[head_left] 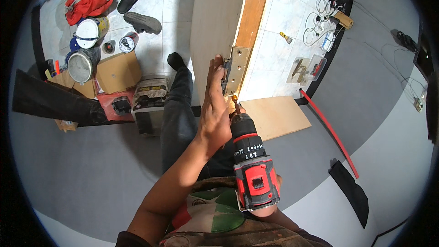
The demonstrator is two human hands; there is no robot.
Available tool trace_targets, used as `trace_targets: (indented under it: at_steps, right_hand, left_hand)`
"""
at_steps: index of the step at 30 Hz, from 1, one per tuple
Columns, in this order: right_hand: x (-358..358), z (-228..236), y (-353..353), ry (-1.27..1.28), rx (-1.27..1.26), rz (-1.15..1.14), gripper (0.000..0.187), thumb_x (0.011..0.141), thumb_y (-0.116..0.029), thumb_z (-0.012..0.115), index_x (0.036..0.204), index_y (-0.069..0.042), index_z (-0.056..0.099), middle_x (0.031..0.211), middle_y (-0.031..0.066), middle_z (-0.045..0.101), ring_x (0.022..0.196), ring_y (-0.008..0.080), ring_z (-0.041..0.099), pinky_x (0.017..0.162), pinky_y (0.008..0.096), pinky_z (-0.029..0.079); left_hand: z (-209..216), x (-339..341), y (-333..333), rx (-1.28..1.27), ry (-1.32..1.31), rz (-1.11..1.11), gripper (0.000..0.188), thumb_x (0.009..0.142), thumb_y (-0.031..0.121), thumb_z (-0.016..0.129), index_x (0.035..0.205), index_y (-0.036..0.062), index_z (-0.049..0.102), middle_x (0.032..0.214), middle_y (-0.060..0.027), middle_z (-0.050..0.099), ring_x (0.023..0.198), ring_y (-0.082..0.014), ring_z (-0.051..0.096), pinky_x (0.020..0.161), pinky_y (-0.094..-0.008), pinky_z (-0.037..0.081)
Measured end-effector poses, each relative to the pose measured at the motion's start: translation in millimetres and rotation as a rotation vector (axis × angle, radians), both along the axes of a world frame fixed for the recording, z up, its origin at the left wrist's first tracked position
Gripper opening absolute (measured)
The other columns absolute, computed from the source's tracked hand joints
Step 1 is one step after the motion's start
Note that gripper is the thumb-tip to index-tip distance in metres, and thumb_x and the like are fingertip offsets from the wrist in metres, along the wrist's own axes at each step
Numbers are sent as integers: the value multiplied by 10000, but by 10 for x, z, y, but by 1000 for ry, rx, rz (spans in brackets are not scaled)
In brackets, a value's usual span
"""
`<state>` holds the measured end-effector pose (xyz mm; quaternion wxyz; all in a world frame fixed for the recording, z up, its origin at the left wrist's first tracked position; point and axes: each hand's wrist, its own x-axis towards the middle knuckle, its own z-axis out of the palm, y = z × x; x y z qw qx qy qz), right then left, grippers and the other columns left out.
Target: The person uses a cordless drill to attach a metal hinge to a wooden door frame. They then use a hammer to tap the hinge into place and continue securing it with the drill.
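Drill [257, 180] bears white numerals around its black collar [248, 150].

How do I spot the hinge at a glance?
Start at the pale door, top middle. Follow its orange-brown edge down toward the red-and-black drill; the hinge sits at the bit's tip, beside the left hand. Unlike the wood around it, it's a flat metal plate with several round holes.
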<state>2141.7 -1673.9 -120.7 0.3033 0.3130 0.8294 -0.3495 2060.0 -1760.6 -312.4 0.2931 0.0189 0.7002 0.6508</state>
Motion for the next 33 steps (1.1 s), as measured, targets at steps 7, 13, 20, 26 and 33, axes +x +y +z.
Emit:
trace_targets:
  at_steps: [7,13,20,26,33]
  right_hand:
    - [-278,75,14,-12,42,77,454,739,-159,906,1114,-36,682,1066,142,633,803,396,726,670,443,602]
    - [-311,91,65,23,58,178,509,735,-122,904,1174,-44,658,1029,160,680,832,416,740,696,437,605]
    - [-431,89,54,78,10,-56,515,753,-83,885,1210,-20,655,900,187,758,864,424,765,764,386,604]
    - [-491,139,13,69,58,-62,284,859,45,753,1135,-18,772,1056,123,791,979,218,764,908,352,574]
    - [-526,105,88,121,94,26,242,857,16,759,1097,-9,760,1008,168,781,936,272,770,860,365,575]
  left_hand:
    - [-52,-15,34,5,142,30,839,953,17,647,1631,-90,166,1706,-362,219,1600,-509,230,1320,-559,196]
    - [-29,-30,50,23,103,83,877,932,44,706,1628,-90,189,1694,-357,261,1589,-516,251,1315,-545,225]
    - [40,-134,49,-28,307,112,926,895,38,747,1626,-86,192,1683,-349,293,1574,-514,290,1305,-531,271]
    - [30,-150,59,-55,339,130,900,817,-64,696,1598,-103,251,1663,-337,326,1563,-520,302,1310,-544,281]
    - [15,-87,58,-110,409,133,868,780,-119,634,1576,-120,291,1629,-346,354,1544,-533,324,1309,-559,284]
